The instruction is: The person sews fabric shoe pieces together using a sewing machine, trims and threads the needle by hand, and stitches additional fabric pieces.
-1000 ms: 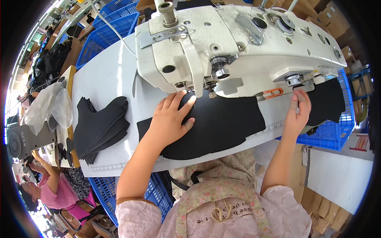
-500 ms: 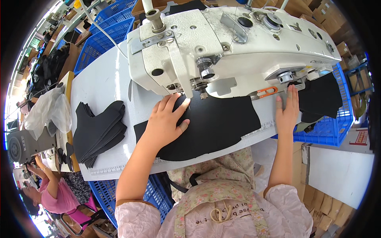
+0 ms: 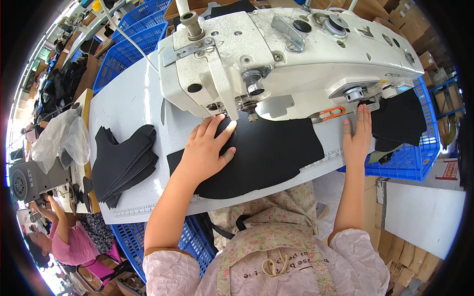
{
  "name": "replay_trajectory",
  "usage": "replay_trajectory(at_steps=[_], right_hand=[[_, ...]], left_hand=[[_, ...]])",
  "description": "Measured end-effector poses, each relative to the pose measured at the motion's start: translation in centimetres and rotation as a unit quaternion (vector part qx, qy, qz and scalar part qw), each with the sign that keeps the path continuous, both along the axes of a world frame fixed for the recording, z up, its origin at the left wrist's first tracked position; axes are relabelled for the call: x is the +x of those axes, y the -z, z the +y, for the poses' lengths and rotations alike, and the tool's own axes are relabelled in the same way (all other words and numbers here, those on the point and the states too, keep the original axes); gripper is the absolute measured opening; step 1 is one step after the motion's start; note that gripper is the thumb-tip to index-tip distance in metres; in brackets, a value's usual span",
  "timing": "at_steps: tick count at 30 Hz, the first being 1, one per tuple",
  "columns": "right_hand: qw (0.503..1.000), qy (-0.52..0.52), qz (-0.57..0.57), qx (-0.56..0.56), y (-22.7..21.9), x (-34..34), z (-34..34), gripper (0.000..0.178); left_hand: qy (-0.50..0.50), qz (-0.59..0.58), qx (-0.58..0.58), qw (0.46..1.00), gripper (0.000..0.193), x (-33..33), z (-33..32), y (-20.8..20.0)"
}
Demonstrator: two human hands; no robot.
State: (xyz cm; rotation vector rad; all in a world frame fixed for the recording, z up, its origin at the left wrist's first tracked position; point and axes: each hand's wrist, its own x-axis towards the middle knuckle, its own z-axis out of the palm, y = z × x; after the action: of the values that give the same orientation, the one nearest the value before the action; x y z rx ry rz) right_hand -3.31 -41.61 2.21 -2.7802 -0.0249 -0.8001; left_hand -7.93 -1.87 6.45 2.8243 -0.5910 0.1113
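A large black fabric panel (image 3: 266,158) lies flat under the head of a white sewing machine (image 3: 291,64). My left hand (image 3: 207,150) rests on the panel's left part, fingers spread and flat, their tips close by the presser foot area; the needle itself is hidden. Over at the right end of the machine, my right hand (image 3: 357,138) is stretched out with straight fingers, its fingertips just below a round silver dial (image 3: 354,93). Whether they touch the machine there I cannot tell. Between the hands lie small orange thread snips (image 3: 332,113).
Several cut black pieces (image 3: 123,163) are stacked on the table's left side. More black fabric (image 3: 400,121) hangs over a blue crate (image 3: 422,158) at the right. Another blue crate (image 3: 131,241) stands below the table. A co-worker in pink (image 3: 74,244) sits at far left.
My hands and the black panel stay nearly where they were. The co-worker at far left has shifted their arms slightly.
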Motion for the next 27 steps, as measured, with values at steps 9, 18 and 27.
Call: replay_trajectory(at_steps=[9,18,27], right_hand=[[0.972,-0.209,-0.072,0.083,-4.1,-0.9,7.9,0.026],[0.882,-0.456,0.115,-0.024,-3.5,-0.1,16.6,0.046],[0.884,-0.454,0.111,-0.024,-2.8,1.0,16.9,0.046]], left_hand=[[0.000,0.014,0.003,1.000,0.053,0.0,0.1,0.0],[-0.005,-0.050,-0.034,0.998,0.059,-0.4,0.5,1.4],[-0.012,-0.069,-0.021,0.997,0.058,0.5,0.8,1.7]])
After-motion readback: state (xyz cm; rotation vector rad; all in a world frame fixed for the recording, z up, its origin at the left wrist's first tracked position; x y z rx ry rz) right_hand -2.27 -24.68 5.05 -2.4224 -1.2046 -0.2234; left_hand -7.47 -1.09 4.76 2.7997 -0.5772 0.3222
